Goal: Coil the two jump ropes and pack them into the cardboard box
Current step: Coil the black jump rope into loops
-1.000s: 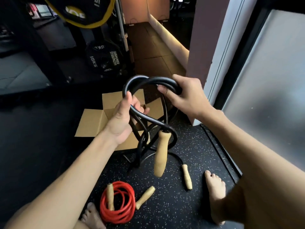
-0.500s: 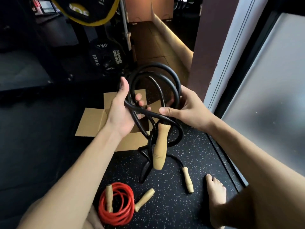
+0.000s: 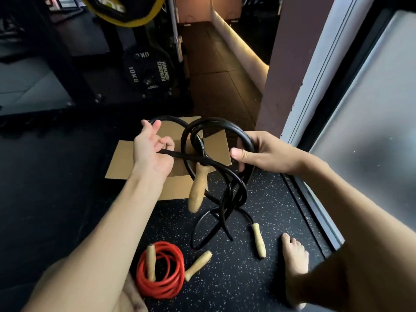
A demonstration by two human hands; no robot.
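The left hand (image 3: 153,154) grips one strand of the black rope (image 3: 215,120). Its lower fingers curl round the strand, while thumb and forefinger stick up loose. From that grip the strand runs toward 3 o'clock into the crossing of loops. The right hand (image 3: 263,152) clasps the thick loop on its 3 o'clock side, thumb in front and fingers wrapped behind.

Both hands hold the black rope in the air above the box (image 3: 122,163), which stands open on the floor (image 3: 236,278) with its flaps spread. The loops and arms hide most of its mouth, so I cannot tell what is inside.

The hanging handle (image 3: 197,190) dangles from the crossing, tilted, with its free end toward 7 o'clock, in front of the box's near wall. Below it the slack drops in tangled bends to the floor. The second handle (image 3: 258,240) lies flat at 4 o'clock of that tangle, near a bare foot (image 3: 295,255).

The red rope (image 3: 162,292) lies coiled on the floor at 6 o'clock of the box, apart from it. Its inner handle (image 3: 151,261) lies across the coil's 9 o'clock side. Its outer handle (image 3: 198,265) lies just beside the coil at 3 o'clock.

At 12 o'clock of the box a plate (image 3: 146,73) marked 10KG stands by a dark rack.
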